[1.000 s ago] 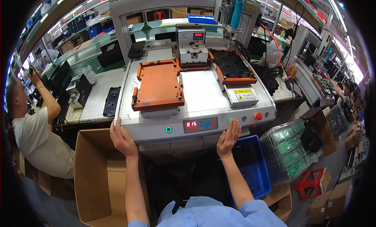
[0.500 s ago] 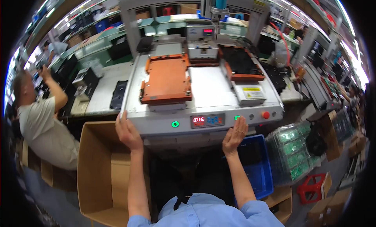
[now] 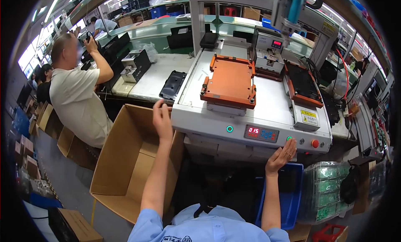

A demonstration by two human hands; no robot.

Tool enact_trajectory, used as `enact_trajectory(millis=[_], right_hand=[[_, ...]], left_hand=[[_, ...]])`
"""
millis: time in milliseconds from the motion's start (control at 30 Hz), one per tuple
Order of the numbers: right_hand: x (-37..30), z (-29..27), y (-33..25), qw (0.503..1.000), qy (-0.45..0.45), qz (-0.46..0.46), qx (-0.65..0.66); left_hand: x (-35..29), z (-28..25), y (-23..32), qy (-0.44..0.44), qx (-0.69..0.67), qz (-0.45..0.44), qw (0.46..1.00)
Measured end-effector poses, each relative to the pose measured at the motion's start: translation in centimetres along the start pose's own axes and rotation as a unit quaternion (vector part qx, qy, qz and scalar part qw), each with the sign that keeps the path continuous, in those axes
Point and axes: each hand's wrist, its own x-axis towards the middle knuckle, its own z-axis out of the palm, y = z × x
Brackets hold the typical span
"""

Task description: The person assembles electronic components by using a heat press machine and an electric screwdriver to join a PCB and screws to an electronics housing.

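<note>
My left hand (image 3: 162,121) is raised at the near left corner of the white bench machine (image 3: 198,121), fingers stretched out and holding nothing. Just beyond its fingertips, a black plastic panel (image 3: 173,85) lies on the side table. My right hand (image 3: 282,156) is flat and open against the machine's front, its fingertips by the lit green button (image 3: 289,138). Another green button (image 3: 229,128) glows left of the red digital display (image 3: 253,131). On the machine sit a bare orange fixture plate (image 3: 230,81) and, to its right, an orange-framed fixture (image 3: 306,98) with a black part (image 3: 304,81) in it.
A large open cardboard box (image 3: 115,175) stands below my left arm, a blue bin (image 3: 293,192) by my right. Clear trays with green boards (image 3: 328,187) are further right. A red knob (image 3: 315,143) sticks out of the machine. A co-worker (image 3: 79,87) stands at the left.
The view has swung left, so the machine sits further right in it. My left hand has shifted toward the black panel; my right hand stays by the right green button.
</note>
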Motion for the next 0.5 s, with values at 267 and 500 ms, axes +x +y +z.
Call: enact_trajectory(millis=[267,500], right_hand=[[0.1,0.7,-1.5,0.999,-0.007,-0.011,0.044],[-0.5,0.5,1.2,1.000,0.000,-0.012,0.007]], left_hand=[[14.8,-7.5,-14.3,0.062,0.248,-0.056,0.965],[16.0,-1.1,-13.3,-0.151,0.017,-0.204,0.967]])
